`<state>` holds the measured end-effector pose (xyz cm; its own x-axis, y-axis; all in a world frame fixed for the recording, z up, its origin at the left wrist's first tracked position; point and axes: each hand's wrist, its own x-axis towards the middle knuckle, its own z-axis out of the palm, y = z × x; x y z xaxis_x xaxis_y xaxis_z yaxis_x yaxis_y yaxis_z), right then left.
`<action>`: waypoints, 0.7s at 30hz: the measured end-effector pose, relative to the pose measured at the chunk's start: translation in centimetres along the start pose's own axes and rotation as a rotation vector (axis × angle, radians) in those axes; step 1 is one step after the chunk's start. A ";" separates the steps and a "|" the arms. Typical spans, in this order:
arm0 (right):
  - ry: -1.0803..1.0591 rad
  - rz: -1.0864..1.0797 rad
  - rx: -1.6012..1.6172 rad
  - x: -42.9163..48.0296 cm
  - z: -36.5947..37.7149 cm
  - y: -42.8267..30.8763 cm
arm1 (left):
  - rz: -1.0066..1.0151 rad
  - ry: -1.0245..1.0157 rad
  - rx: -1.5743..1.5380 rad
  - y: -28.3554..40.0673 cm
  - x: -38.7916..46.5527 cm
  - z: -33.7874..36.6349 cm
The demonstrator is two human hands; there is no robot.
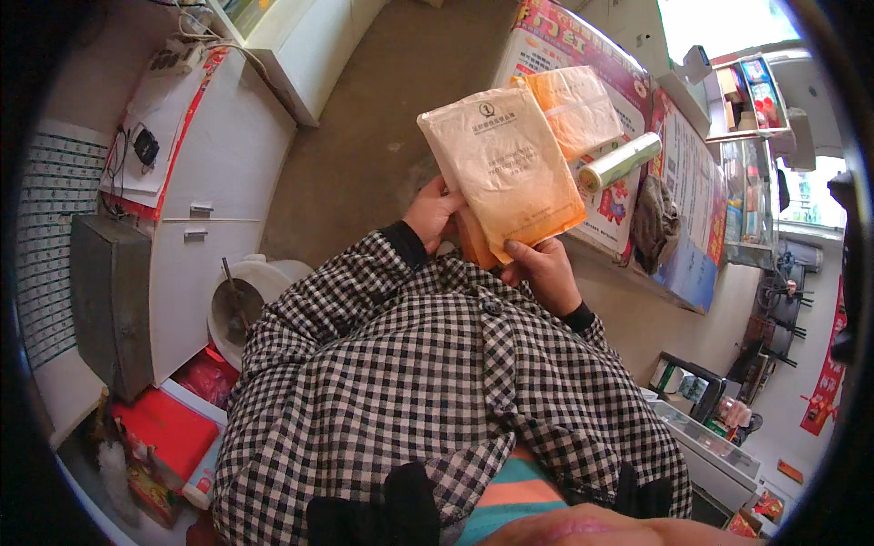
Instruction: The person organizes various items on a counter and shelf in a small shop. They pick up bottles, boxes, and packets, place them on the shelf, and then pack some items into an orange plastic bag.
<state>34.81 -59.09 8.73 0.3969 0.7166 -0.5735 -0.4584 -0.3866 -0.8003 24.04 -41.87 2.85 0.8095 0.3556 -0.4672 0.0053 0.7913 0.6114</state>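
Note:
My left hand (431, 213) holds the left edge of a flat paper packet (505, 164), pale at the top and orange toward the bottom, with printed writing on its face. At its lower edge my right hand (544, 271) pinches the corner, thumb on top. A second orange layer (471, 232) shows under the packet near my left hand; I cannot tell whether it is a separate packet. Just beyond, a bundle of similar orange and white packets (579, 116), with a pale band across it, lies on a poster-covered counter (614, 225). Beside that bundle is a plastic-wrapped roll (620, 162).
A crumpled dark cloth (657, 222) hangs at the counter edge. To my left are a white drawer cabinet (212, 164), a grey metal box (113, 307), and a white bucket (256, 293) with a stick in it. Red boxes (167, 430) lie low left. A glass-topped case (710, 440) stands right.

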 end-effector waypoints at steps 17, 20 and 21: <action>0.047 -0.010 -0.175 0.2 -0.4 2.1 | -0.009 -0.143 0.021 0.3 -0.8 0.0; 0.091 0.004 -0.221 -0.5 -2.3 0.5 | 0.006 -0.134 0.004 -0.5 0.1 -0.7; 0.121 -0.045 -0.183 -0.7 -3.3 -0.2 | 0.013 -0.116 0.013 -0.3 0.1 -0.6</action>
<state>37.21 -61.39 8.73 0.5118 0.6647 -0.5443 -0.2903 -0.4624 -0.8378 23.75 -41.79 2.21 0.8719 0.3052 -0.3828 0.0014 0.7804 0.6253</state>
